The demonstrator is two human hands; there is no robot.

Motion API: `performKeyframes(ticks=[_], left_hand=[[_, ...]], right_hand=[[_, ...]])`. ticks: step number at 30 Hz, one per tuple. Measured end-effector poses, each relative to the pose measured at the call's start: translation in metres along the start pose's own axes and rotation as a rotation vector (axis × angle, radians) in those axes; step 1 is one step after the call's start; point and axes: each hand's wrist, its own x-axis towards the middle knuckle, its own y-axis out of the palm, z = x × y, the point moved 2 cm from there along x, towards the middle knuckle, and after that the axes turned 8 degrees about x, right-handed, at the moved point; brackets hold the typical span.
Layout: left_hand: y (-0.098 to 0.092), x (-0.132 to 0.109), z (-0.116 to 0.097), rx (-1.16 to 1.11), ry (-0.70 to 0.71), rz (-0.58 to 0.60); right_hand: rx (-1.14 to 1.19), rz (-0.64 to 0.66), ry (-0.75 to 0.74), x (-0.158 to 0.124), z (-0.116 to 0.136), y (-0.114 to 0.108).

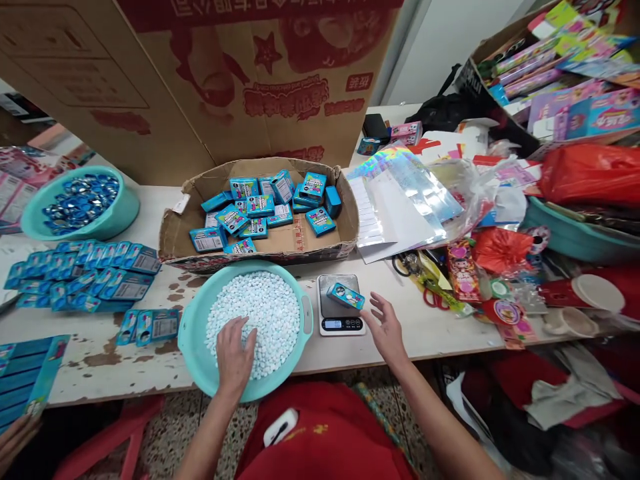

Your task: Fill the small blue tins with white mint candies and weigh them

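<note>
My left hand (234, 353) rests palm down in a teal basin (193, 330) full of small white and pale blue tablets (260, 310), its fingers pushed into the heap and partly curled. My right hand (386, 327) hovers with fingers spread just right of a small digital scale (340, 313). A little blue box (345, 295) lies on the scale's pan, close to my right fingertips but not held.
A shallow cardboard tray (175, 233) behind the basin holds several blue boxes. Flattened blue cartons (85, 277) lie at left near a teal bowl (125, 210) of shiny blue pieces. Clutter of bags, scissors (430, 287) and toys fills the right. Another person's hand (15, 440) shows at bottom left.
</note>
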Motion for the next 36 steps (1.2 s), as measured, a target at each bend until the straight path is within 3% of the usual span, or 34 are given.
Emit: performKeyframes(ticks=[5, 10, 20, 26, 31, 36], left_hand=[[0.006, -0.010, -0.006, 0.036, 0.022, -0.022], [0.008, -0.014, -0.015, 0.047, 0.004, -0.020], [0.011, -0.004, -0.034, -0.040, 0.008, 0.050], [0.024, 0.000, -0.043, 0.034, 0.107, 0.235], [0.028, 0.010, -0.038, -0.031, 0.066, 0.355], [0.026, 0.007, -0.033, -0.026, -0.031, 0.309]], right_hand=[[-0.006, -0.087, 0.140, -0.012, -0.020, -0.027], [-0.011, -0.090, 0.183, -0.020, -0.031, -0.039], [0.074, -0.032, 0.208, -0.010, -0.039, -0.045], [0.069, 0.013, 0.198, -0.001, -0.038, -0.046], [0.067, 0.049, 0.187, 0.003, -0.041, -0.044], [0.068, 0.097, 0.127, 0.007, -0.032, -0.037]])
